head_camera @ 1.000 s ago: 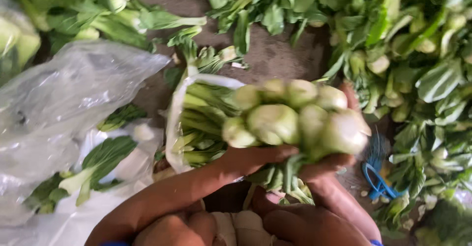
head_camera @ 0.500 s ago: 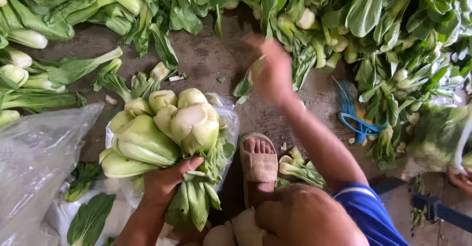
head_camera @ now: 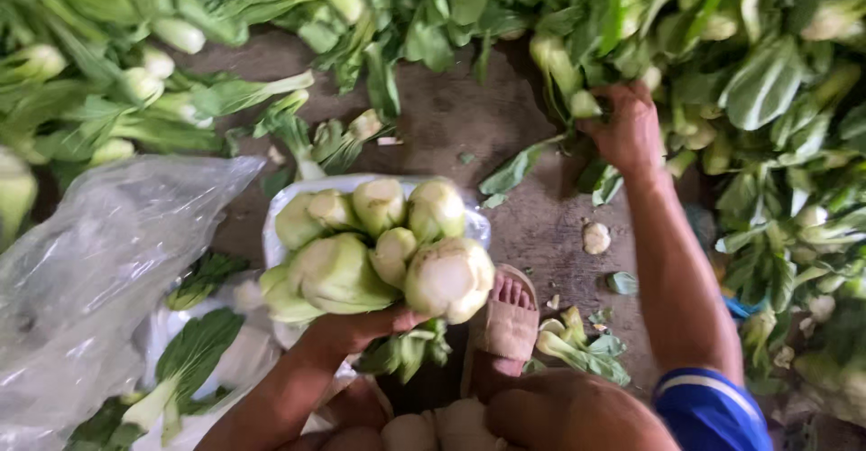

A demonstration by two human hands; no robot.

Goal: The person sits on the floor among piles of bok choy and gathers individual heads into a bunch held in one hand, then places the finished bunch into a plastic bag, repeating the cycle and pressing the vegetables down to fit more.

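Note:
My left hand [head_camera: 356, 329] grips a bundle of bok choy [head_camera: 379, 248] from below, its pale cut stems turned up toward me, held over a white plastic bag [head_camera: 280, 225]. My right hand [head_camera: 627, 126] reaches far out to the upper right and closes around a bok choy [head_camera: 577, 81] at the edge of the big green pile [head_camera: 749, 72]. My foot in a tan sandal [head_camera: 505, 325] rests on the ground between the two arms.
Heaps of bok choy [head_camera: 135, 81] ring the brown dirt floor [head_camera: 451, 117] on the left, top and right. A clear plastic bag [head_camera: 99, 271] lies at left, with loose greens [head_camera: 189, 361] below it. Leaf scraps [head_camera: 577, 343] lie by the sandal.
My right hand has moved farther up and right into the pile and taken hold of a bok choy. The bundle in my left hand has shifted toward the middle of the view.

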